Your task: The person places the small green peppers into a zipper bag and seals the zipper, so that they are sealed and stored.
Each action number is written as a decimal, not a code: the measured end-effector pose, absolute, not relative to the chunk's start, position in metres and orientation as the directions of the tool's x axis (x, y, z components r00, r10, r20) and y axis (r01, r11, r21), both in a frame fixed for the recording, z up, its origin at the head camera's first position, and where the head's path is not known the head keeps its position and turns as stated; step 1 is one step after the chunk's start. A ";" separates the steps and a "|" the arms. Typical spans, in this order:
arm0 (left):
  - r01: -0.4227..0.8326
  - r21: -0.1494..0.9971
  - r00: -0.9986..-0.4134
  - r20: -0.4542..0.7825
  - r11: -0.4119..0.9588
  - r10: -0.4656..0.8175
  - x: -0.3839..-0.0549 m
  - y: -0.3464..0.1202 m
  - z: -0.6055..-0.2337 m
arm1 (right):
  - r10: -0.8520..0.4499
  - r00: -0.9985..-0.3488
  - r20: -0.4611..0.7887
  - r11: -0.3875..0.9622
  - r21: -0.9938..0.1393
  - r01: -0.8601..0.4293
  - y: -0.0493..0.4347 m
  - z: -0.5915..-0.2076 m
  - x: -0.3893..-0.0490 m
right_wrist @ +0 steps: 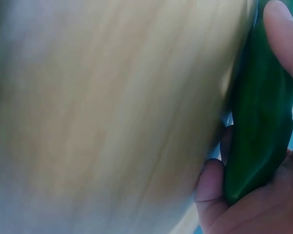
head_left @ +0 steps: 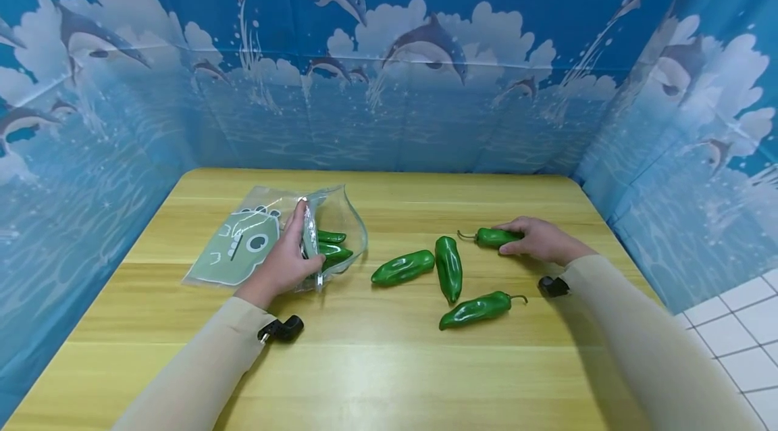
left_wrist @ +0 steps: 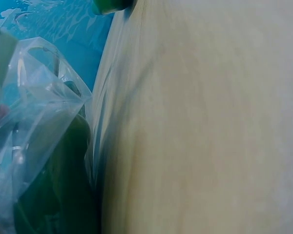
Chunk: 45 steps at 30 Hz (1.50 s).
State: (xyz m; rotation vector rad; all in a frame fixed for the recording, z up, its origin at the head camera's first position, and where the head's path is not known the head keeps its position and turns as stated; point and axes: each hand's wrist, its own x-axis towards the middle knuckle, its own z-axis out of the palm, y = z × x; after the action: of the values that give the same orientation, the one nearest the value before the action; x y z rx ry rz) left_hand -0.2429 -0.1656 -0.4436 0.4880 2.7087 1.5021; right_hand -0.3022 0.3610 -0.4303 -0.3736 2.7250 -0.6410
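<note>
**One hand on the bag, the other on a pepper**

A person's left hand point(head_left: 282, 265) holds a clear plastic bag point(head_left: 240, 252) at its mouth, the thumb on the lip and the fingers stretched along the upper wall. The left wrist view hides most of those fingers, so how tightly they grasp is something I cannot tell. The bag lies on the left part of the table point(head_left: 389, 377), its mouth gaping to the right, with a green cartoon creature printed on it. Green peppers point(head_left: 335, 252) lie inside, just within the mouth; at least two show.

The right hand point(head_left: 537, 240), well apart on the right part of the table, grasps a single pepper point(head_left: 492, 237), its stem pointing left. In the right wrist view the thumb lies along one side of this pepper, while the curled fingers press the other side and its end sits against the palm. Whether it touches the table is unclear.

Three loose peppers lie between the hands: the left one point(head_left: 403, 267) slants just beside the upright-lying middle one point(head_left: 449, 269), and the nearest one point(head_left: 476, 310) has its stem to the right.

Both arms wear beige sleeves point(head_left: 200, 363), with a small black device point(head_left: 286, 328) at each wrist. A blue dolphin curtain point(head_left: 413, 127) surrounds the table, and white tiles point(head_left: 750, 323) show at the right.
</note>
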 end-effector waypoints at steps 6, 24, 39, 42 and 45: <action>0.264 0.825 -0.952 0.141 0.500 0.271 -0.243 -0.168 -0.445 | -0.306 -0.919 -0.249 0.865 -0.477 -0.158 0.357 -0.432 -0.302; 0.278 0.814 -0.950 0.153 0.510 0.273 -0.244 -0.167 -0.442 | -0.295 -0.914 -0.279 0.852 -0.510 -0.119 0.353 -0.431 -0.299; 0.284 0.810 -0.949 0.161 0.513 0.271 -0.245 -0.167 -0.445 | -0.266 -0.925 -0.271 0.851 -0.517 -0.093 0.355 -0.432 -0.297; 0.281 0.814 -0.949 0.158 0.509 0.271 -0.245 -0.166 -0.446 | -0.259 -0.928 -0.269 0.852 -0.516 -0.088 0.356 -0.431 -0.296; 0.275 0.819 -0.951 0.154 0.504 0.270 -0.245 -0.165 -0.446 | -0.258 -0.929 -0.265 0.850 -0.520 -0.087 0.357 -0.430 -0.296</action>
State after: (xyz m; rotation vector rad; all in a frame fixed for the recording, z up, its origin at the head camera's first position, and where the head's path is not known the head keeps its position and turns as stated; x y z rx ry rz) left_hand -0.2450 -0.1647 -0.4461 0.4943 2.7296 1.4875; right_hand -0.2961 0.3568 -0.4301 -0.2597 2.6994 -0.7370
